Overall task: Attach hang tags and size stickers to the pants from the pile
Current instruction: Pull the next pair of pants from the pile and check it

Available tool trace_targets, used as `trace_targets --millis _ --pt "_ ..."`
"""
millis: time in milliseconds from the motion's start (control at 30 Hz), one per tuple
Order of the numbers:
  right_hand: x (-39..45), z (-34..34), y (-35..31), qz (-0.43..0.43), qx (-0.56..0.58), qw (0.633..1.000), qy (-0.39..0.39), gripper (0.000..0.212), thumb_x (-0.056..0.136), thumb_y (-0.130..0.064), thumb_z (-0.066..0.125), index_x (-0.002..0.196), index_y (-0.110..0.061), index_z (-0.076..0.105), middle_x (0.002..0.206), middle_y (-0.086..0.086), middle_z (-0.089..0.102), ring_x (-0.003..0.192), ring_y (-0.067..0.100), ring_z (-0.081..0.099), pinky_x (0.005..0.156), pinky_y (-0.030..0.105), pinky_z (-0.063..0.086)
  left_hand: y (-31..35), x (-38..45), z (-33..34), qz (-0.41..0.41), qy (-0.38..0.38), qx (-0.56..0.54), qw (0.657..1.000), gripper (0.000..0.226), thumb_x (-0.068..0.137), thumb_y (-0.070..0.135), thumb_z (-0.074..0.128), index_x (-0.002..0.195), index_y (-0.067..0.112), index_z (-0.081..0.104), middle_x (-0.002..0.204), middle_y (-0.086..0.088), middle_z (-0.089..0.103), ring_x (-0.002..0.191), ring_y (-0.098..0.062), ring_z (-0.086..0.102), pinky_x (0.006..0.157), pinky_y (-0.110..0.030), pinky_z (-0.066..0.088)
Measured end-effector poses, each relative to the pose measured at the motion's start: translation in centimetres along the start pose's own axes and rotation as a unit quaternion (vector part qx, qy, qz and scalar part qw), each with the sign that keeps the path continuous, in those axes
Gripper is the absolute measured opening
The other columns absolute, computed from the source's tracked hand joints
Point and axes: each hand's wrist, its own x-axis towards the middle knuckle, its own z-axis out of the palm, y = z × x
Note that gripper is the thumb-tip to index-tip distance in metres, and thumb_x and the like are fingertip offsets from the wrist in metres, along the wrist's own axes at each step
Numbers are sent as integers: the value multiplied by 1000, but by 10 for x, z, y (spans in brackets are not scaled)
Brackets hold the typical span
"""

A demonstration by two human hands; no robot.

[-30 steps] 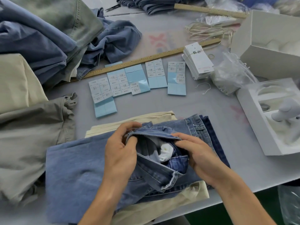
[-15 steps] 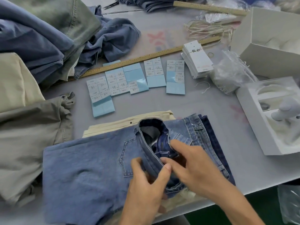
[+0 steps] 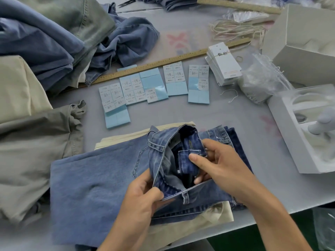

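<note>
Folded blue jeans [image 3: 94,178] lie at the table's near edge on top of cream pants [image 3: 208,221], with their waistband pulled open. My left hand [image 3: 143,200] grips the near side of the waistband. Inside the opening, my right hand [image 3: 215,165] pinches a fold of the inner waistband between thumb and fingers. Sheets of size stickers [image 3: 154,87] on blue backing lie in a row beyond the jeans. A stack of white hang tags [image 3: 223,64] sits to their right, and a bundle of tag strings [image 3: 233,29] lies further back.
A pile of pants [image 3: 39,40] in blue, grey-green and cream fills the left side. A long wooden ruler [image 3: 163,64] lies diagonally behind the stickers. White boxes [image 3: 301,44] and a clear plastic bag [image 3: 261,82] stand at the right. The table edge runs close to my right forearm.
Both hands have shifted on the jeans. The left hand moved to the near waistband edge, and the right hand went deeper into the opening and now pinches the inner band. The waist gapes wider.
</note>
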Motion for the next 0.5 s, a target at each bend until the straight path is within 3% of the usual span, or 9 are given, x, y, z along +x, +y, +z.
trace_targets --millis 100,200,300,367,400,467,500 --pt "4 1 1 -2 12 999 36 5 98 -20 67 95 -23 69 71 3 71 47 26 63 50 29 54 -6 -1 -7 6 -15 -48 999 55 62 -13 53 104 13 78 97 -23 75 88 -34 74 72 -40 62" --pt "9 2 2 -8 52 994 91 10 97 -17 66 93 -21 74 56 4 60 40 12 48 41 19 38 -7 -2 -12 7 -18 -84 996 58 59 -17 56 107 9 76 89 -24 72 79 -34 73 68 -37 61" --pt "11 3 0 -17 95 989 115 14 97 -16 66 90 -20 77 66 12 70 58 16 63 54 22 49 0 -1 -21 -17 -1 -117 993 72 50 -9 62 119 11 70 108 -24 72 86 -34 72 69 -40 61" --pt "11 4 0 -34 75 988 130 17 97 -17 66 83 -17 75 73 22 68 67 21 62 66 32 48 5 2 -26 -24 63 -131 989 71 53 8 73 124 16 66 118 -20 71 92 -32 72 73 -43 60" --pt "11 4 0 -44 46 988 138 20 97 -18 67 78 -15 72 72 22 65 66 20 57 66 35 44 7 3 -26 -10 109 -90 990 63 61 21 77 123 23 66 120 -17 71 94 -31 73 77 -42 61" --pt "12 5 -1 -66 -20 987 143 26 94 -18 68 69 -15 63 60 7 53 60 11 46 61 30 37 15 6 -26 66 194 137 969 52 75 56 76 123 46 61 110 -4 74 79 -23 70 79 -26 59" --pt "13 5 -2 -73 -44 986 141 30 93 -17 69 65 -17 58 57 -5 47 56 7 40 59 23 33 18 9 -27 115 216 262 934 52 79 66 72 127 57 54 92 6 74 62 -17 62 65 -17 54"
